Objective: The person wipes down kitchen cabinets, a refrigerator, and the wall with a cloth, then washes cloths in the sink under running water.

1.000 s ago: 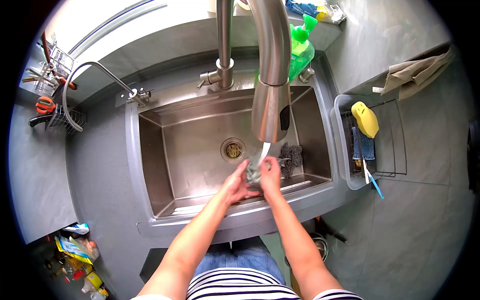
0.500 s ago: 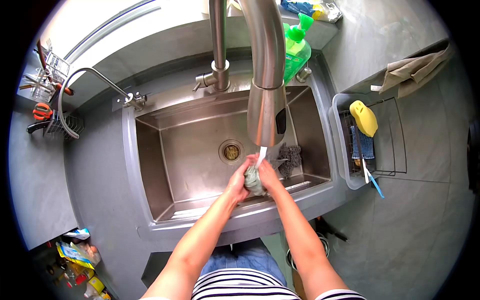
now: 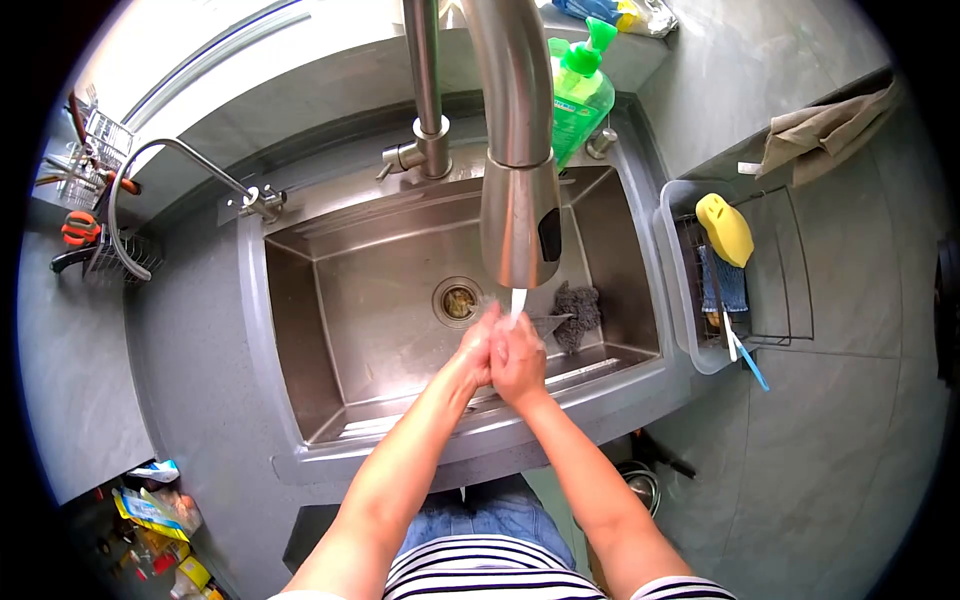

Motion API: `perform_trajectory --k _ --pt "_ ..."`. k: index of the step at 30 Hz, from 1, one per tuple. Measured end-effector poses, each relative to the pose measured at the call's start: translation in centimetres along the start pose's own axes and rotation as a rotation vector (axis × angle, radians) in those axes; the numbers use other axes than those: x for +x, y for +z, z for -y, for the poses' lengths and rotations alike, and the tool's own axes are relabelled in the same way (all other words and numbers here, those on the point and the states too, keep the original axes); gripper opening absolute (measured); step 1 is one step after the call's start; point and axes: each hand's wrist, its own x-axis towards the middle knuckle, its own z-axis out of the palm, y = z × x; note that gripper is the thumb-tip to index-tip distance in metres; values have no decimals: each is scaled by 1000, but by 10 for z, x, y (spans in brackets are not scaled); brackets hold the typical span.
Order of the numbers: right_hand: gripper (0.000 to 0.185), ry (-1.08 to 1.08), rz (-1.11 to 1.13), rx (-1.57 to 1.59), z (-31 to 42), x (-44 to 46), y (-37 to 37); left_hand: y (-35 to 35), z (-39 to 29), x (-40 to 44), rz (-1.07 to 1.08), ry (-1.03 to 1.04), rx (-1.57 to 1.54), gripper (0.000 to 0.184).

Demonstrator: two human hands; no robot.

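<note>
My left hand [image 3: 480,347] and my right hand [image 3: 518,360] are pressed together over the front of the steel sink [image 3: 375,320], fingers closed. The pale grey-green wadded cloth seen between them a moment ago is now hidden inside the grip. Water [image 3: 518,301] runs from the pull-down faucet head [image 3: 520,225] straight onto my fingers, which are a little blurred. Right of my hands lies a dark grey, fuzzy scrubber [image 3: 577,316] on the sink floor. To the upper left of them is the drain [image 3: 459,303], with yellowish bits in its strainer.
A green soap bottle [image 3: 581,98] stands behind the sink. On the right, a clear plastic bin [image 3: 672,270] and wire rack hold a yellow sponge [image 3: 725,230], a blue cloth [image 3: 724,280] and brushes. A thin curved tap [image 3: 190,150] rises at the left; orange-handled scissors [image 3: 81,228] sit beyond it.
My right hand has turned and closed over the left, covering the cloth that was visible between them. The whole view has shifted slightly.
</note>
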Motion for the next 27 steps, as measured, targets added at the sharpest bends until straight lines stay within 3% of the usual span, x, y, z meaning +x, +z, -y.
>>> perform_trajectory --k 1,4,7,8,9,10,12,14,16,17,20,21,25,27 --pt "29 108 -57 148 -7 1 8 63 2 -20 -420 101 222 41" --pt "32 979 -15 811 -60 3 23 67 14 -28 -627 139 498 39" --pt "36 1098 -73 792 -69 9 14 55 21 -21 -459 305 410 42" --pt "34 1002 -48 855 -65 5 15 49 26 -22 -436 363 350 43" --pt "32 907 -25 914 -49 5 11 100 3 -50 -383 -5 209 56" --pt "31 807 -5 969 -39 5 10 88 -1 -50 -449 -39 235 61" --pt "36 222 253 338 -8 5 -5 51 -11 -37 -466 -117 116 73" --pt "36 -93 360 19 23 10 -22 31 -19 -30 -377 -172 -10 80" --pt "36 -146 315 27 18 7 -21 44 -24 -34 -271 -166 24 82" --pt "36 -172 293 31 14 5 -19 50 -25 -37 -488 -151 56 74" --pt "37 -61 47 -246 -12 2 -1 50 -2 -27 -326 55 167 62" --pt "40 113 95 -213 -11 8 -3 82 -3 -43 -411 -108 69 53" --pt "31 -135 90 -157 4 1 -8 46 -1 -25 -196 11 -154 38" --pt "28 -76 131 -142 2 -4 -6 22 -3 -20 -26 -22 -211 39"
